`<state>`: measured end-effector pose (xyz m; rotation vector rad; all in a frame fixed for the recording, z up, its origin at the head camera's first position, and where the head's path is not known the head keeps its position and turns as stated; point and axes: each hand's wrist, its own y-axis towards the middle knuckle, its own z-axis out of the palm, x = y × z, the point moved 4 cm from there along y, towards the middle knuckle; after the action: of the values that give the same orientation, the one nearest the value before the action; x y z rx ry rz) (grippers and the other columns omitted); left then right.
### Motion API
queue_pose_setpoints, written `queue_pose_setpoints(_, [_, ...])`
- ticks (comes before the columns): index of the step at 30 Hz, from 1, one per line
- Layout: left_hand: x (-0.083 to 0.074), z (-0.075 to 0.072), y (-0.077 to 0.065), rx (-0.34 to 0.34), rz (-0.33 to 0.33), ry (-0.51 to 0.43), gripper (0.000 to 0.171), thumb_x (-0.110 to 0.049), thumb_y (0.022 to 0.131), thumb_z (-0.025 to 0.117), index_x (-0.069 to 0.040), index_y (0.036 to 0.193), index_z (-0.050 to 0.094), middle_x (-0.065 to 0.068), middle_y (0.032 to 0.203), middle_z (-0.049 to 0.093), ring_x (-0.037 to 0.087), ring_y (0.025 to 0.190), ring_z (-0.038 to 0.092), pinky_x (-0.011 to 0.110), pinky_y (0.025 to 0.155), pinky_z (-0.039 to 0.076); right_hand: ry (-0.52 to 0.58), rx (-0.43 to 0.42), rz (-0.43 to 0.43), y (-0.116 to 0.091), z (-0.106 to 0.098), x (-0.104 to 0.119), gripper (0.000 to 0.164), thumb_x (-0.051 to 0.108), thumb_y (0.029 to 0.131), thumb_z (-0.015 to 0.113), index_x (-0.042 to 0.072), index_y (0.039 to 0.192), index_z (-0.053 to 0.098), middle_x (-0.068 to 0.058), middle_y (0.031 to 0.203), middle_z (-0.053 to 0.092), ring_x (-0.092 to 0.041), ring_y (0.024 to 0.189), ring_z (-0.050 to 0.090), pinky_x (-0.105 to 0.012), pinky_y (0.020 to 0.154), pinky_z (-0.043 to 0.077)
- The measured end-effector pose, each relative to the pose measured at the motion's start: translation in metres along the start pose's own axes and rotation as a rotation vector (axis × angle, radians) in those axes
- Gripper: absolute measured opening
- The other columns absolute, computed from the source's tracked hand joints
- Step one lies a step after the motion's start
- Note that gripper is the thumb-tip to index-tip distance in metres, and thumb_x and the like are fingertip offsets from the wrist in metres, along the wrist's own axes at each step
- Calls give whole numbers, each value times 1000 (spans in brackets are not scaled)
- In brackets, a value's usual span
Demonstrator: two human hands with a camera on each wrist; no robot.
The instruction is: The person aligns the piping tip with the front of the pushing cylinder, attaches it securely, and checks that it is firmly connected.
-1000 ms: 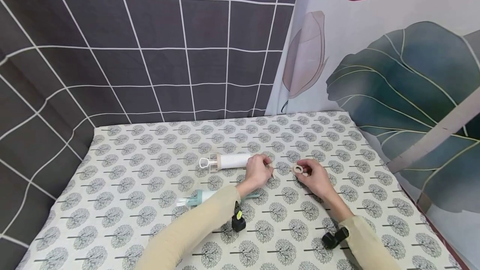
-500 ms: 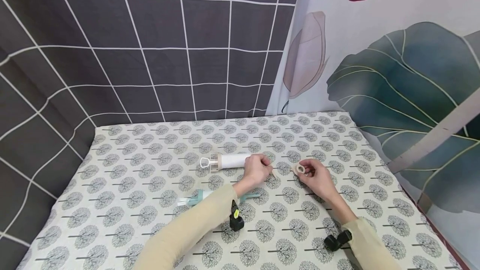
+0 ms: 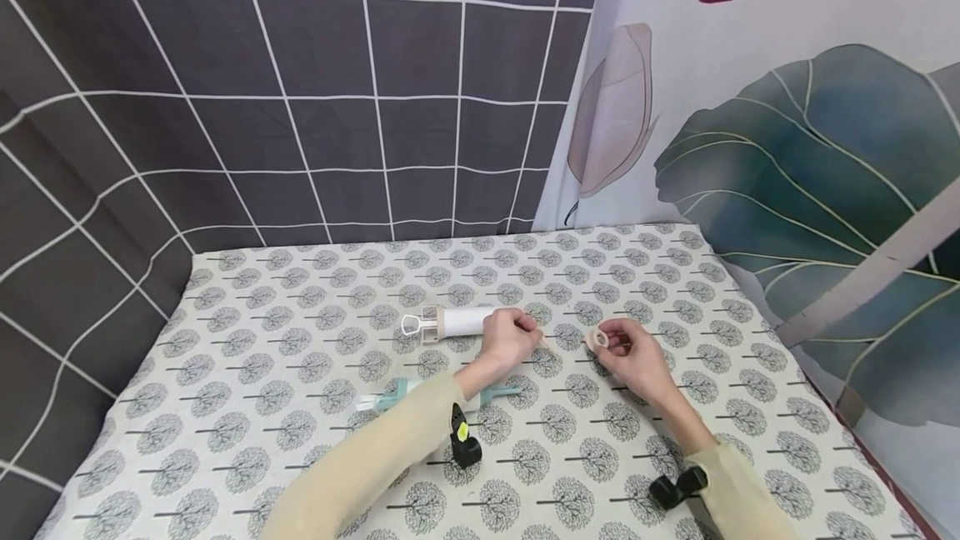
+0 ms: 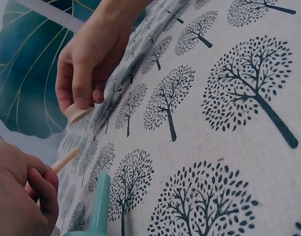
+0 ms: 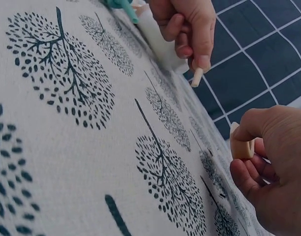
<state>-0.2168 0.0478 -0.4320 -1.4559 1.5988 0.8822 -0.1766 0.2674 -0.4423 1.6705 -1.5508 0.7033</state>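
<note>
My left hand [image 3: 508,338] pinches a thin beige tube, like a nozzle [image 4: 65,160], whose narrow end sticks out past the fingertips toward the right. Across a small gap, my right hand [image 3: 636,357] holds a beige ring-shaped cap [image 5: 242,148] between thumb and fingers, its round opening turned toward the left. The two pieces are apart. Just behind the left hand lies a white syringe-like tube [image 3: 463,322] with a beige collar and a white loop handle; the hand hides its right end. Under the left forearm lies a similar tube with teal ends [image 3: 501,393], its middle partly covered by the sleeve.
A cloth with a tree print [image 3: 300,440] covers the table. At the back hangs a dark curtain with white grid lines [image 3: 412,132], and on the right a pale curtain with a painted leaf [image 3: 810,157]. Each wrist carries a small black camera [image 3: 467,450].
My left hand, still holding the nozzle, has shifted slightly left. The ring cap has turned a little in my right fingers. Both syringe-like tubes lie where they were.
</note>
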Motion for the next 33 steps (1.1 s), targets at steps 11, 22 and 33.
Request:
queue_pose_setpoints(11, [3,-7,-6,-8,-43,-58,9,-6,81,79,-9,84,71,-4,73,64,10,63,59,23,66,50,96,25,7,-3,4,6,39,-3,83,75,-9,117,58,-18,102,64,-22,87,60,-18,75,52])
queue_pose_setpoints(22, [1,-13,-12,-8,-61,-86,8,-8,83,79,-9,84,71,-3,72,64,10,62,60,23,64,50,194,42,11,-8,7,18,39,-3,83,75,-9,117,57,-19,101,64,-22,87,60,-19,75,53])
queue_pose_setpoints(33, [-1,-19,-18,-22,-39,-132,7,-8,83,78,-7,84,71,-3,69,66,10,59,61,23,59,50,233,59,49,-11,12,26,39,-6,82,72,-10,117,56,-21,104,62,-25,91,60,-21,78,54])
